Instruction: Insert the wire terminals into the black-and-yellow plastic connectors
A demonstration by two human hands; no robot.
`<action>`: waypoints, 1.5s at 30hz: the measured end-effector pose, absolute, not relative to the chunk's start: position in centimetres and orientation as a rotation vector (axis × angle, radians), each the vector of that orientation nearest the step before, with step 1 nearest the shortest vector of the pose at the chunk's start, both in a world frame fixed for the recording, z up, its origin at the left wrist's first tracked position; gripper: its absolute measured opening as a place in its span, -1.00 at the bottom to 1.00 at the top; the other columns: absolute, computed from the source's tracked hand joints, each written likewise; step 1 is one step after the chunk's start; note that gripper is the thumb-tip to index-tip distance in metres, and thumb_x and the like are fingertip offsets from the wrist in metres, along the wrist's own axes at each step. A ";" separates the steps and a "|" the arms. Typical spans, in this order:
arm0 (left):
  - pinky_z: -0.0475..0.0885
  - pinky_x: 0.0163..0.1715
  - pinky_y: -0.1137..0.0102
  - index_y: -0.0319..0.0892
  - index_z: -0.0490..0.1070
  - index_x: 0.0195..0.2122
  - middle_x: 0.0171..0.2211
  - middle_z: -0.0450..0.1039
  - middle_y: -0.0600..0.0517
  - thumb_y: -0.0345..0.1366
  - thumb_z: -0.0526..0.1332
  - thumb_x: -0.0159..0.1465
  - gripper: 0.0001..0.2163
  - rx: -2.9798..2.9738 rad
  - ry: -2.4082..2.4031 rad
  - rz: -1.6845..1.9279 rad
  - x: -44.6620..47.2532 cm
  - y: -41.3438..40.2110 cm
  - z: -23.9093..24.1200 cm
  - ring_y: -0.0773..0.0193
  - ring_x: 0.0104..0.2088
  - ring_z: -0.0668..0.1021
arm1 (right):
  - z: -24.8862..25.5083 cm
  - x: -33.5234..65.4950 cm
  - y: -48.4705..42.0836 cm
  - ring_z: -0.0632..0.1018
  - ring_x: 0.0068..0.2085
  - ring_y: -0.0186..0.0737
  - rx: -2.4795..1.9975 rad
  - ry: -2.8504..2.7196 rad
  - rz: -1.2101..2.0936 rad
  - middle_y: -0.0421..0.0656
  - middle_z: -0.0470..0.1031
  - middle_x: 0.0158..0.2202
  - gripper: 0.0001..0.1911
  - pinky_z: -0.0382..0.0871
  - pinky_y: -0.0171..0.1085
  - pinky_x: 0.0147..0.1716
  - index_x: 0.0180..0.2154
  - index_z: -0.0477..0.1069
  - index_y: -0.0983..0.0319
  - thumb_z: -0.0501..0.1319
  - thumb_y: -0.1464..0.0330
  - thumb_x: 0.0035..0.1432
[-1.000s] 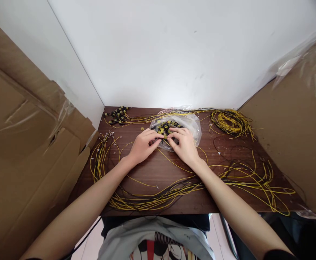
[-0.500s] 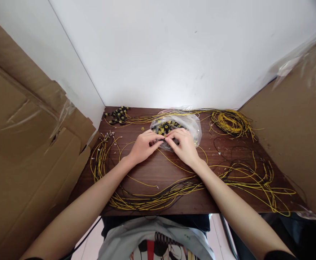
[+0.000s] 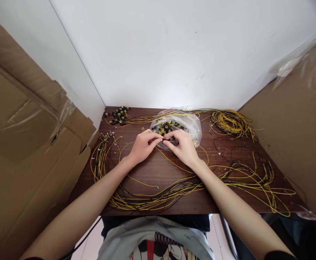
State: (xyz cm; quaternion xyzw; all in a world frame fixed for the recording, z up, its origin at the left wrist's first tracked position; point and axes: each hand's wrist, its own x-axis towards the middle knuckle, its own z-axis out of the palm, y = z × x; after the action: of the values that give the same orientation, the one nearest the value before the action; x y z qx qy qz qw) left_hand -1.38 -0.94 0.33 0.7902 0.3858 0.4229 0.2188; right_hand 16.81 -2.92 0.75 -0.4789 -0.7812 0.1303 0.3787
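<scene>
My left hand point(image 3: 142, 146) and my right hand point(image 3: 183, 146) meet over the middle of a dark wooden table point(image 3: 158, 168), fingertips pinched together on a small black part and a thin yellow wire point(image 3: 174, 164) that trails toward me. Just behind the fingers lies a clear plastic bag point(image 3: 192, 126) with several black-and-yellow connectors point(image 3: 166, 127) in it. What exactly sits between the fingertips is too small to make out clearly.
A cluster of finished connectors point(image 3: 118, 115) lies at the back left. Yellow wire bundles lie at the back right point(image 3: 231, 122), left point(image 3: 100, 159), front point(image 3: 152, 198) and right point(image 3: 255, 178). Cardboard panels stand at left point(image 3: 25, 144) and right point(image 3: 295, 133); a white wall behind.
Both hands have drawn slightly closer together, with the fingertips shifting a little toward me and away from the bag. The wires and the bag have not moved.
</scene>
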 end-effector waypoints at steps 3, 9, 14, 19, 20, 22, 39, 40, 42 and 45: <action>0.34 -0.43 0.42 -0.19 0.54 -0.33 -0.45 0.49 0.00 -0.34 0.19 0.22 -0.87 2.183 1.092 1.178 -1.3 -1.0 0.5 0.33 -0.46 0.44 | 0.7 16.8 -2.8 0.48 -0.23 -0.12 -1.239 -2.019 0.331 -0.17 0.54 -0.31 -0.96 0.30 -0.12 -0.17 -0.34 0.42 0.18 0.23 0.35 0.12; 0.37 -0.38 0.44 -0.21 0.43 -0.31 -0.40 0.55 -0.01 -0.31 0.12 0.27 -0.87 2.030 1.082 1.229 -1.2 -1.0 0.6 0.31 -0.39 0.54 | 1.0 16.9 -2.8 0.49 -0.25 -0.12 -1.260 -1.951 0.318 -0.16 0.53 -0.34 -0.97 0.33 -0.14 -0.21 -0.39 0.40 0.19 0.21 0.38 0.11; 0.37 -0.41 0.45 -0.22 0.38 -0.19 -0.39 0.57 -0.01 -0.27 0.17 0.24 -0.84 1.928 1.071 1.232 -1.2 -0.9 0.5 0.29 -0.37 0.57 | 1.0 16.9 -2.9 0.50 -0.25 -0.11 -1.233 -1.929 0.331 -0.15 0.52 -0.34 -0.98 0.35 -0.11 -0.21 -0.38 0.39 0.18 0.21 0.39 0.11; 0.37 -0.41 0.43 -0.19 0.49 -0.38 -0.41 0.54 0.01 -0.27 0.19 0.22 -0.86 2.071 1.096 1.200 -1.3 -0.8 0.3 0.30 -0.40 0.52 | 1.0 16.8 -3.0 0.49 -0.26 -0.12 -1.211 -1.944 0.355 -0.15 0.52 -0.34 -0.99 0.36 -0.12 -0.20 -0.35 0.41 0.17 0.21 0.39 0.11; 0.37 -0.41 0.43 -0.19 0.50 -0.40 -0.42 0.54 0.01 -0.28 0.18 0.22 -0.85 2.087 1.103 1.201 -1.3 -0.8 0.3 0.31 -0.41 0.51 | 1.0 16.7 -3.0 0.49 -0.26 -0.13 -1.207 -1.946 0.355 -0.15 0.52 -0.34 -0.99 0.36 -0.13 -0.21 -0.35 0.41 0.18 0.21 0.38 0.12; 0.37 -0.42 0.44 -0.20 0.50 -0.39 -0.42 0.53 0.01 -0.29 0.17 0.23 -0.85 2.081 1.101 1.219 -1.3 -0.8 0.4 0.32 -0.42 0.51 | 1.1 16.7 -3.1 0.49 -0.27 -0.15 -1.204 -1.945 0.354 -0.16 0.52 -0.34 -0.98 0.36 -0.15 -0.21 -0.35 0.40 0.19 0.21 0.38 0.12; 0.40 -0.36 0.43 -0.21 0.48 -0.36 -0.39 0.54 0.01 -0.30 0.19 0.22 -0.89 2.066 1.032 1.207 -1.2 -1.1 0.5 0.31 -0.39 0.53 | 1.2 16.4 -3.4 0.45 -0.27 -0.16 -1.148 -2.010 0.346 -0.17 0.51 -0.34 -0.96 0.32 -0.19 -0.23 -0.34 0.40 0.19 0.18 0.37 0.16; 0.40 -0.36 0.44 -0.21 0.48 -0.36 -0.40 0.53 0.01 -0.31 0.19 0.22 -0.88 2.061 1.036 1.208 -1.2 -1.1 0.5 0.31 -0.39 0.52 | 1.2 16.4 -3.4 0.45 -0.27 -0.17 -1.147 -2.012 0.342 -0.17 0.51 -0.34 -0.96 0.32 -0.19 -0.23 -0.34 0.40 0.19 0.18 0.37 0.16; 0.39 -0.38 0.45 -0.21 0.47 -0.37 -0.42 0.52 0.02 -0.31 0.18 0.23 -0.88 2.024 1.050 1.220 -1.2 -1.1 0.6 0.33 -0.42 0.51 | 1.3 16.4 -3.5 0.46 -0.26 -0.17 -1.148 -2.002 0.335 -0.17 0.51 -0.33 -0.95 0.32 -0.19 -0.21 -0.33 0.40 0.19 0.18 0.36 0.17; 0.39 -0.44 0.48 -0.22 0.45 -0.36 -0.40 0.52 0.01 -0.30 0.17 0.23 -0.88 1.926 1.058 1.235 -1.2 -1.0 0.8 0.35 -0.44 0.51 | 1.6 16.3 -3.4 0.48 -0.22 -0.16 -1.124 -1.958 0.286 -0.14 0.52 -0.28 -0.91 0.32 -0.17 -0.17 -0.27 0.40 0.20 0.18 0.33 0.19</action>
State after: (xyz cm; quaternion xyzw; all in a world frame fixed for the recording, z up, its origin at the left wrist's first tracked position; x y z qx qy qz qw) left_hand -1.22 -1.05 0.78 0.7274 0.3998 0.4666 0.3054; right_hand 16.31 -3.44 1.60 -0.4482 -0.7811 0.1139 0.4195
